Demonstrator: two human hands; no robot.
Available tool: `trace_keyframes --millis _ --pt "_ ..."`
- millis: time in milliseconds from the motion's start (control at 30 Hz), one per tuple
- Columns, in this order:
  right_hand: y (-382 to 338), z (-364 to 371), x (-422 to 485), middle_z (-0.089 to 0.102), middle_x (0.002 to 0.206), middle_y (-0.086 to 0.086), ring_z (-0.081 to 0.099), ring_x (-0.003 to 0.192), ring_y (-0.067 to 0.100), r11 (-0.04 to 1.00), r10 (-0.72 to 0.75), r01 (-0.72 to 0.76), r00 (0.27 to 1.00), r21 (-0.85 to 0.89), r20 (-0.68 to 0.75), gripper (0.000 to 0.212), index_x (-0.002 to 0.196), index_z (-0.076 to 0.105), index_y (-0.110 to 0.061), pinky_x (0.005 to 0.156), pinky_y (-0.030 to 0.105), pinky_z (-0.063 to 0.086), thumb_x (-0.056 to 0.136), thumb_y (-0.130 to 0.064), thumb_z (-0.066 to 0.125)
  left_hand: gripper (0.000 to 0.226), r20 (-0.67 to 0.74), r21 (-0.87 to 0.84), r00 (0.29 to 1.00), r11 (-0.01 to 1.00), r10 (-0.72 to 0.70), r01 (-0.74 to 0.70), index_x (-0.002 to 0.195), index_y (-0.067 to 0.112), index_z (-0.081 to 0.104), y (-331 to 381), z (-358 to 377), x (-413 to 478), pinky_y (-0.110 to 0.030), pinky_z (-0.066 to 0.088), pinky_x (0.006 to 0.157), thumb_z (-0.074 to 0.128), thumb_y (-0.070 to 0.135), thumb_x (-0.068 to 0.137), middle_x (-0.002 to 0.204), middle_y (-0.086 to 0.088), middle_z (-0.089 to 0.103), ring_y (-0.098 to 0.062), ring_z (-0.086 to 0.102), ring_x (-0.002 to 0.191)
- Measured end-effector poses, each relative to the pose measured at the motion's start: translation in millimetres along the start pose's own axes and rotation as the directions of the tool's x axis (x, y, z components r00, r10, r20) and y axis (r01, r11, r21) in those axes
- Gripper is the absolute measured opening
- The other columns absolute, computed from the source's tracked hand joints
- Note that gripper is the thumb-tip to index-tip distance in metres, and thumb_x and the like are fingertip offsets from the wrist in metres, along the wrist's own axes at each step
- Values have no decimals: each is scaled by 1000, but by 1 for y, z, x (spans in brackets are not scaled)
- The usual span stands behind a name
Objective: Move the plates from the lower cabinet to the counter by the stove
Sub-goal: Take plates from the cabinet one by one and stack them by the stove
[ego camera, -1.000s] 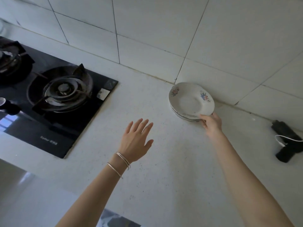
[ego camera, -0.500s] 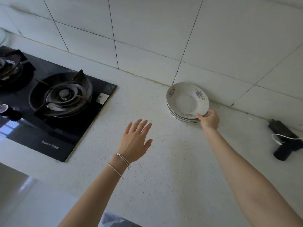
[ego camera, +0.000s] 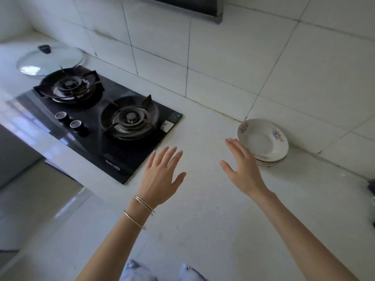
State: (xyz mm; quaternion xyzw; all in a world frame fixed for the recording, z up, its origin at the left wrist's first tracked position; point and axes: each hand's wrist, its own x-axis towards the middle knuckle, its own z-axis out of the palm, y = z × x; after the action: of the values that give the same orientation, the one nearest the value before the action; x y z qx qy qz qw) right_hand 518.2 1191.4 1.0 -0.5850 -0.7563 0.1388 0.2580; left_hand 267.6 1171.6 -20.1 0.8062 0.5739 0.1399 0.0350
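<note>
A short stack of white plates with small flower prints stands on the pale counter against the tiled wall, to the right of the stove. My right hand hovers just left of the stack with fingers spread and straight, holding nothing. My left hand, with thin bangles on the wrist, hangs over the counter beside the stove's near right corner, fingers also spread and empty.
A black two-burner gas stove is set in the counter on the left, with a glass pot lid behind it. A range hood's edge shows at the top. A dark object lies at the far right edge.
My right hand has let go of the plate stack and drawn back to the left, opening. The view has pulled back and swung left, showing the whole stove.
</note>
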Motion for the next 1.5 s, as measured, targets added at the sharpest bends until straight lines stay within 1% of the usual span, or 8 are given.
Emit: trace_keyframes --millis 100,267,500,767,933,1100,1333,1500 --pt "-47 26 10 35 148 4 23 140 19 973 -197 204 978 -108 75 59 141 36 -13 114 46 17 89 -40 41 65 -44 24 991 992 -125 126 143 18 39 -32 -23 -32 -49 23 113 30 55 91 147 -4 40 -26 31 138" --pt "-130 91 30 40 146 8 30 138 22 882 -399 441 886 -166 236 59 140 38 -14 110 54 23 87 -39 39 63 -83 65 950 950 -300 305 140 16 44 -97 -57 -92 -51 28 109 33 53 89 143 -9 45 -31 38 134" --pt "-264 188 41 40 146 8 29 138 21 798 -561 600 772 -51 297 58 140 38 -14 110 55 26 87 -38 40 62 -73 111 853 846 -516 521 139 17 45 -202 -95 -197 -50 29 110 34 53 90 142 -7 46 -29 39 133" --pt "-409 280 51 43 143 9 37 133 22 694 -704 715 648 87 291 57 138 38 -16 107 52 31 85 -37 42 62 -137 146 747 733 -651 665 137 15 48 -314 -141 -294 -48 28 107 35 53 89 139 -9 49 -29 43 130" --pt "-473 320 62 44 143 9 39 132 22 590 -786 800 537 113 306 55 138 42 -14 107 46 30 87 -37 42 62 -190 141 677 662 -711 736 137 15 47 -361 -158 -331 -46 27 107 36 53 88 139 -9 49 -28 42 130" --pt "-520 371 84 48 139 12 48 126 28 494 -842 842 399 219 363 60 137 43 -12 102 46 38 82 -26 61 62 -170 133 564 549 -808 825 135 16 50 -402 -159 -357 -43 23 105 35 53 88 137 -9 52 -29 46 127" --pt "-594 441 146 48 139 12 50 124 28 378 -885 877 246 298 395 63 137 43 -13 100 45 39 78 -27 61 63 -197 134 436 417 -878 899 133 15 52 -489 -169 -356 -44 30 104 35 53 86 135 -9 54 -28 49 125" --pt "-656 484 216 49 138 13 52 123 29 295 -907 891 147 345 395 60 135 45 -12 98 48 43 78 -29 55 62 -225 104 360 345 -905 933 133 14 53 -560 -191 -327 -42 25 103 36 51 86 134 -10 54 -28 50 124"
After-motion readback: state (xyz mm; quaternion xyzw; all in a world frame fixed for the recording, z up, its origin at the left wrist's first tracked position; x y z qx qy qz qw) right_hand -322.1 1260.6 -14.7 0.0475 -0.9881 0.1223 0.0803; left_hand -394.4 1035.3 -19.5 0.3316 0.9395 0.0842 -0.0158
